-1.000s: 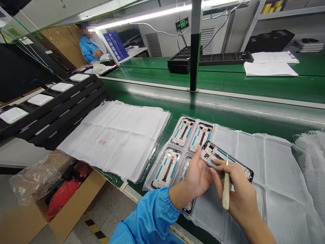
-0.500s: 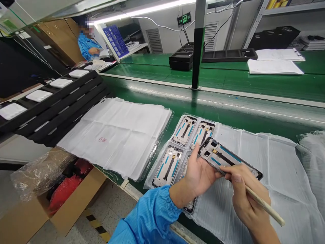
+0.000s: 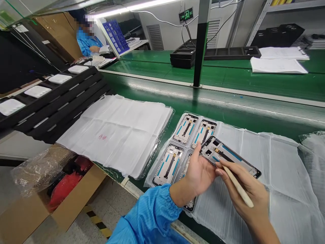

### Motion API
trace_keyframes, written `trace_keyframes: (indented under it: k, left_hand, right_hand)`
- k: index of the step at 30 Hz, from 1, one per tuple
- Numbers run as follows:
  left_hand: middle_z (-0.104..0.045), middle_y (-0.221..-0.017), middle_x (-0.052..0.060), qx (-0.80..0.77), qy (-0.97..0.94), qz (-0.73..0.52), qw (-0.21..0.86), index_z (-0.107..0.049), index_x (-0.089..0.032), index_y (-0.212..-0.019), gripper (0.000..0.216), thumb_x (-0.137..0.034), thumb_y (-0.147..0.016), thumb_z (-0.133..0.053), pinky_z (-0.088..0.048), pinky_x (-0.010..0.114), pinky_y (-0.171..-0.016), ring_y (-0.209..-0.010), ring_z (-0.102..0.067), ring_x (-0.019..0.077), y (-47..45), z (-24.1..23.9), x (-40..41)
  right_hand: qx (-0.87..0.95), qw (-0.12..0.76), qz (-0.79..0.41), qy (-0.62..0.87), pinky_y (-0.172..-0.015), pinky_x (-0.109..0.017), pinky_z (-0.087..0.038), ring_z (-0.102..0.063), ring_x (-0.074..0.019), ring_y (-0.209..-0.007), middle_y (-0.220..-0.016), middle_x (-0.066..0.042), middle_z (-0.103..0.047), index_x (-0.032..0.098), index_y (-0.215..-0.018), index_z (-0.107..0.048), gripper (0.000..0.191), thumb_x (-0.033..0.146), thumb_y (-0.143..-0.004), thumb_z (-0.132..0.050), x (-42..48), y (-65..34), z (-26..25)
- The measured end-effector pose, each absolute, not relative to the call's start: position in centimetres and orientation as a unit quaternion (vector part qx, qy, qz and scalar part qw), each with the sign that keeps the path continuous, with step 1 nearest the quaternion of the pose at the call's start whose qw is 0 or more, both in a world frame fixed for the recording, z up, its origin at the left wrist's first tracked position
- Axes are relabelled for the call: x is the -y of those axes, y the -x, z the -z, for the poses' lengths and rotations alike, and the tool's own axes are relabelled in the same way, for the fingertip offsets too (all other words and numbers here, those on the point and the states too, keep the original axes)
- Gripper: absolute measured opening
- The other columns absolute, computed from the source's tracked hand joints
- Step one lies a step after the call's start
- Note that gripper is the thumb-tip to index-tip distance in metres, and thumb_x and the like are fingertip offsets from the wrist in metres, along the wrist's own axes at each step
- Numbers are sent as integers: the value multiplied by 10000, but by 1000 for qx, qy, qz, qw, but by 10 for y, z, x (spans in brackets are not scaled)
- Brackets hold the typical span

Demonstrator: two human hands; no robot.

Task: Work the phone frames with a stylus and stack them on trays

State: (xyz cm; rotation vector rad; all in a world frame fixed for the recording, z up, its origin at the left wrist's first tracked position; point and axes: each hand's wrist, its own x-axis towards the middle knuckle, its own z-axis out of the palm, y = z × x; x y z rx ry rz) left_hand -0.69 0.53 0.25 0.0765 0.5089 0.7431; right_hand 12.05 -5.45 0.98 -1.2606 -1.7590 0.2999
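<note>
My left hand [image 3: 199,174] is closed around one end of a phone screen assembly [image 3: 230,156], its inner side facing up and tilted. A black flex cable and blue strips show on its pale back. Held like a pen in my right hand [image 3: 247,193] is a pale beige stick-like tool [image 3: 237,186]. The tool's working tip is at the assembly's near long edge, close to a blue strip, and partly hidden by my fingers. More phone screen assemblies [image 3: 168,165] lie in the pockets of a clear plastic tray [image 3: 149,179] under and beside my left hand.
White sheeting [image 3: 284,169] covers the tray's right part. Left of it lies a sheet-covered stack [image 3: 122,128] on the green bench [image 3: 142,91]. Black racks [image 3: 73,98] hold white pieces at far left. Below stands an open carton [image 3: 76,200]. Behind, a person [image 3: 87,40] in blue sits.
My right hand has shifted slightly left along the assembly, and the tool has swung to a steeper angle, its rear end nearer me. My left hand keeps hold of the assembly.
</note>
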Motion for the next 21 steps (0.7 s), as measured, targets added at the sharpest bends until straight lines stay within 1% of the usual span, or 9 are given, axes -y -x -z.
trace_keyframes:
  k: [1,3,7,11,16,21]
  left_hand:
    - [-703,-1064,196,-249,-36,-360,899,-639,-58,-1391,853,-692,-1060,-175,-466,315,-724,-910,-661,256,7,-3,-6]
    - [-700,-1078,199,-257,-35,-363,895,-614,-56,-1420,846,-679,-1064,-166,-468,313,-714,-904,-664,256,7,-5,-7]
    - [-699,-1144,199,-258,-52,-372,890,-577,-67,-1463,841,-672,-1066,-148,-521,383,-850,-987,-675,286,8,-7,-8]
    - [-700,-1177,198,-242,-79,-393,884,-576,-81,-1468,822,-678,-1063,-183,-527,430,-930,-1045,-685,309,8,-2,-5]
    - [-704,-1200,181,-238,-86,-414,874,-597,-106,-1445,781,-658,-1074,-186,-525,453,-976,-1089,-687,317,7,-1,-3]
    - [-688,-1250,201,-240,-82,-411,876,-559,-64,-1481,811,-654,-1075,-178,-516,449,-1003,-1152,-667,328,7,-4,-5]
  right_hand:
    - [716,462,-129,507,-876,-232,-620,-714,-171,-958,-1127,-65,-696,185,-1306,-646,198,213,-1114,-607,55,-121,-8]
    - [726,465,-128,490,-911,-239,-610,-704,-169,-996,-1149,-65,-688,188,-1316,-648,237,136,-1090,-602,56,-121,-6]
    - [740,477,-89,467,-878,-266,-589,-674,-177,-1025,-1173,-83,-655,185,-1207,-685,233,37,-1056,-588,54,-118,-8]
    - [722,496,-88,475,-931,-274,-566,-671,-166,-1015,-1117,-67,-666,162,-1147,-664,182,25,-1046,-600,53,-116,-7]
    - [734,495,-101,454,-912,-310,-576,-678,-183,-1010,-1106,-66,-676,162,-1198,-654,233,1,-1036,-609,52,-116,-2]
    - [745,498,-87,435,-926,-313,-578,-680,-183,-1029,-1113,-75,-679,136,-1191,-654,249,-34,-1013,-621,51,-116,-3]
